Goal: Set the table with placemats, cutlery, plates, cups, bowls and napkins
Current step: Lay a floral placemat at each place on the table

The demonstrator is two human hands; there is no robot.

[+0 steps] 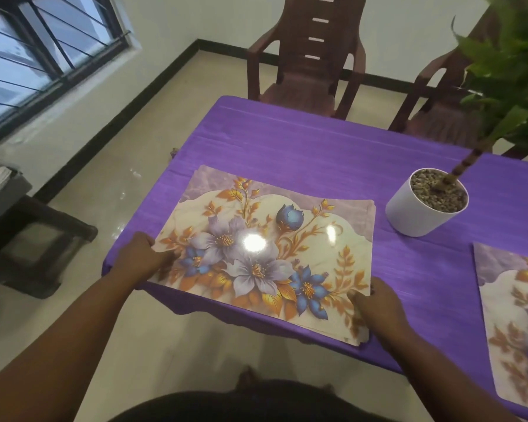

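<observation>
**Head view: both hands on the floral placemat at the table's near edge**

The left hand (141, 260) holds the left short edge of the floral placemat (265, 254); its fingers curl round that edge, thumb side on top, in a closed grip on the mat. The right hand (378, 303) takes the mat's near right corner, with fingers bent and the tips pressed on the printed surface, so this grip also looks closed on the mat, though what the fingers do beneath is hidden.

The placemat lies flat on the table (317, 147), which is covered in a purple cloth. Its near long edge runs along the table's near edge and its near right corner hangs slightly over. At the far right corner a thin doubled edge shows, so there may be more than one mat in the pile; I cannot tell for sure. Ceiling light glares off the glossy print.

A second placemat (515, 324) of the same pattern lies to the right, apart from the first and cut off by the frame. Between and behind them stands a white plant pot (421, 208) filled with pebbles, close to the first mat's far right corner but not touching it. Its green leaves (506, 71) spread above. Two brown plastic chairs (308, 65) stand at the far side.
</observation>
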